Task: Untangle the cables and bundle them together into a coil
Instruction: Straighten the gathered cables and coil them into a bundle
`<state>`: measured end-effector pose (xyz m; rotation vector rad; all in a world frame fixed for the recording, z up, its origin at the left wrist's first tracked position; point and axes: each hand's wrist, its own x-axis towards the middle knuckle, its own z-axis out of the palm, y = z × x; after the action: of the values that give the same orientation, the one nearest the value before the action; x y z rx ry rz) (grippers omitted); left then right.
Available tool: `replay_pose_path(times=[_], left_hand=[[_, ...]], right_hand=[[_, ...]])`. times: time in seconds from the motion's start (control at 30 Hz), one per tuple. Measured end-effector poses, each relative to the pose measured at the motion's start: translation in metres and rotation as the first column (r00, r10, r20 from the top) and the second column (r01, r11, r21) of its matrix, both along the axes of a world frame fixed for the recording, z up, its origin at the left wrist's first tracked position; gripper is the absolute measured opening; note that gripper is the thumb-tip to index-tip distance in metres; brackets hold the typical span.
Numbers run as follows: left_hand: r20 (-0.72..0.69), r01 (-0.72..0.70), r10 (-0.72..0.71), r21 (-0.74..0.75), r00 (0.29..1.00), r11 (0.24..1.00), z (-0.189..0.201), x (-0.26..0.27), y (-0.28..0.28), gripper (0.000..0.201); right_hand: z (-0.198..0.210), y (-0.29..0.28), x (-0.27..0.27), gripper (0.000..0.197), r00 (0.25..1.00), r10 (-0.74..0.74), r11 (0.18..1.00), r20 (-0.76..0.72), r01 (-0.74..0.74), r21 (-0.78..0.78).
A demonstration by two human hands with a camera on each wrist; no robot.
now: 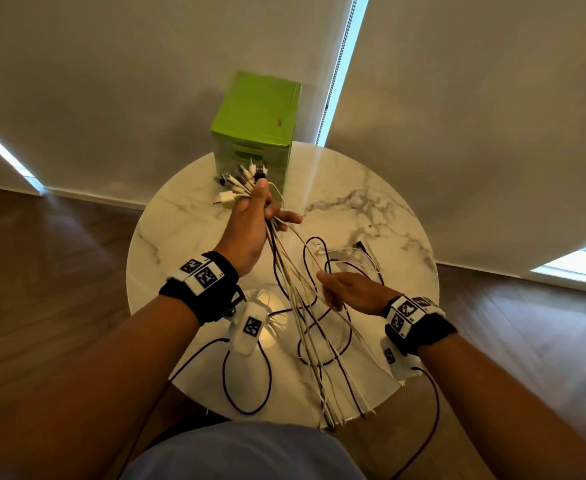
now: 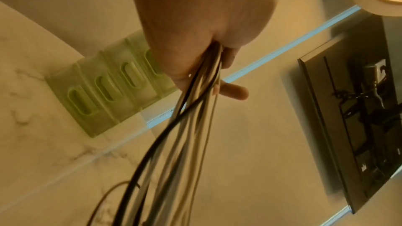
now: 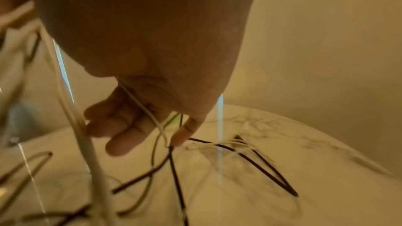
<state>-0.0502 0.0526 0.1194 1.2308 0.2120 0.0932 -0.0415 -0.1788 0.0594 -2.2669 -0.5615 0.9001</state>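
Near the green plastic box (image 1: 255, 124) on the round marble bench (image 1: 371, 202), the left hand (image 1: 250, 223) grips the white and black cables (image 1: 298, 292) below their plugs while the right hand (image 1: 350, 289), fingers loosely curled, pinches one thin strand, likely combing tails before coiling.

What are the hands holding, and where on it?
The left hand grips the bunch of white and black cables just below their plugs. The right hand pinches one thin white cable partway along.
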Motion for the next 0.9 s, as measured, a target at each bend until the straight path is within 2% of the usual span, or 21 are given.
replay_pose_path(times=[0.13, 0.2, 0.27, 0.33, 0.43, 0.57, 0.73, 0.83, 0.9], left_hand=[[0.043, -0.040, 0.043, -0.079, 0.998, 0.996, 0.005, 0.002, 0.018, 0.039], [0.051, -0.048, 0.056, -0.156, 0.997, 0.987, 0.008, 0.003, 0.024, 0.037], [0.047, -0.077, 0.086, -0.159, 0.995, 0.984, 0.009, 0.005, 0.029, 0.036], [0.032, -0.081, 0.083, -0.064, 0.996, 0.995, 0.009, 0.005, 0.031, 0.036], [-0.027, 0.010, -0.006, 0.148, 1.000, 0.989, 0.005, 0.002, 0.021, 0.035], [-0.114, 0.135, -0.109, 0.257, 0.988, 0.957, 0.000, -0.002, 0.004, 0.030], [-0.228, 0.223, -0.174, 0.214, 0.958, 0.951, -0.004, -0.002, -0.005, 0.046], [-0.278, 0.202, -0.144, 0.191, 0.950, 0.961, -0.005, 0.001, -0.004, 0.054], [-0.317, 0.235, -0.177, 0.155, 0.932, 0.960, -0.005, 0.002, -0.004, 0.053]], right_hand=[[-0.015, -0.028, 0.007, 0.066, 0.991, -0.051, 0.995, 0.124, 0.062, -0.083], [-0.017, -0.036, 0.013, 0.061, 0.989, -0.058, 0.983, 0.137, 0.080, -0.164], [-0.017, -0.040, 0.019, 0.053, 0.985, -0.059, 0.969, 0.162, 0.096, -0.227], [-0.010, -0.033, 0.025, 0.046, 0.969, -0.131, 0.974, 0.210, 0.165, -0.154], [0.013, -0.002, 0.033, 0.043, 0.919, -0.238, 0.968, 0.314, 0.251, -0.003], [0.038, 0.042, 0.033, 0.046, 0.894, -0.240, 0.970, 0.379, 0.205, 0.129], [0.068, 0.073, 0.022, 0.045, 0.920, -0.333, 0.898, 0.208, 0.242, 0.366], [0.071, 0.077, 0.021, 0.045, 0.947, -0.299, 0.867, 0.113, 0.221, 0.446], [0.069, 0.076, 0.021, 0.040, 0.956, -0.257, 0.874, 0.139, 0.168, 0.456]])
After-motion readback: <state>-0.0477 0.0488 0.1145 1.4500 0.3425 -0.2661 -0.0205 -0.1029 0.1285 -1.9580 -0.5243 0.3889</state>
